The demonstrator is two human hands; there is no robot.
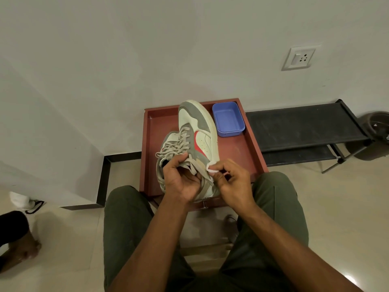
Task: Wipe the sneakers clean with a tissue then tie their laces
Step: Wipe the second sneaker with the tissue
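The left hand (182, 182) grips a grey-and-white sneaker (195, 131) at its collar, fingers curled around the loose laces (174, 146), toe tipped up and away. The right hand (231, 178) pinches a small wad of tissue (211, 167) between narrow fingers, pressed against the sole edge near the heel. A second sneaker (166, 150) lies just behind the left fingers, partly hidden by them. Both sit over a red tray (248, 148); a blue tub (228, 120) stands beyond the right fingers. A black rack (305, 125) is off to the right, against the wall.
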